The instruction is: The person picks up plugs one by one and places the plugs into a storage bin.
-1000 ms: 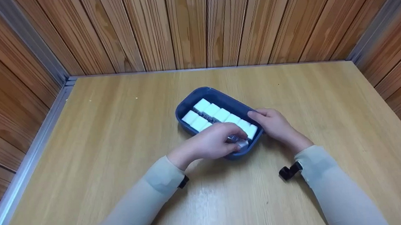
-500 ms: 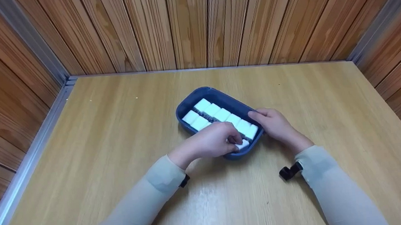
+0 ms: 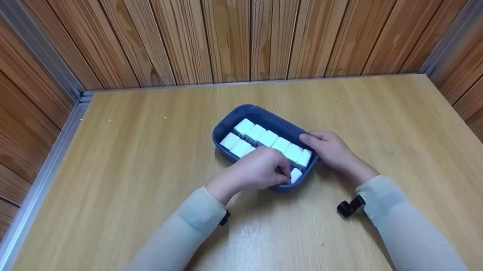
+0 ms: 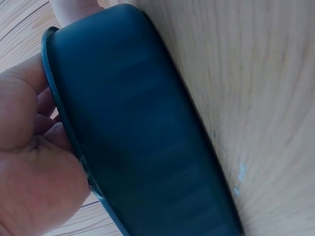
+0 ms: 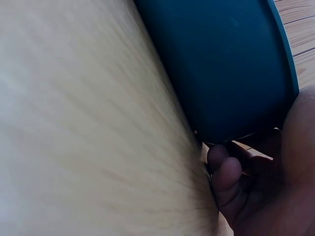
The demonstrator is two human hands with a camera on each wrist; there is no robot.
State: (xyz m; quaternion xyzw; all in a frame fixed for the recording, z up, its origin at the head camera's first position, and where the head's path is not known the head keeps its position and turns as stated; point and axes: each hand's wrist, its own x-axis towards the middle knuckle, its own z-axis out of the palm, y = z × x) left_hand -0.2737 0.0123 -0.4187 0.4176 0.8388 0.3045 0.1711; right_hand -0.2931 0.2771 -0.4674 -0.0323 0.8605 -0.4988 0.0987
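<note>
A dark blue oblong tray (image 3: pixel 283 124) with rounded ends stands slantwise on the table. Inside it lie several white blocks (image 3: pixel 268 138) in two lengthwise rows. My left hand (image 3: pixel 259 168) reaches over the near side with curled fingers; their tips are at the left end of a white block (image 3: pixel 296 175) in the near row. Whether they pinch anything is hidden. My right hand (image 3: pixel 335 149) grips the tray's right end, thumb on the rim. In the right wrist view its fingers (image 5: pixel 228 174) lie under that end. The left wrist view shows the tray's outer wall (image 4: pixel 128 108) beside my left palm.
The wooden table (image 3: pixel 137 164) spreads around the tray on all sides. Wood-plank walls (image 3: pixel 226 29) stand at the back, left and right, with a metal strip (image 3: pixel 28 202) along the left edge. A black wrist-worn device (image 3: pixel 350 206) sits at my right cuff.
My left fingers have drawn in and left from over the near-row end block, which shows more plainly and lies slightly further right. The right hand and tray have hardly moved.
</note>
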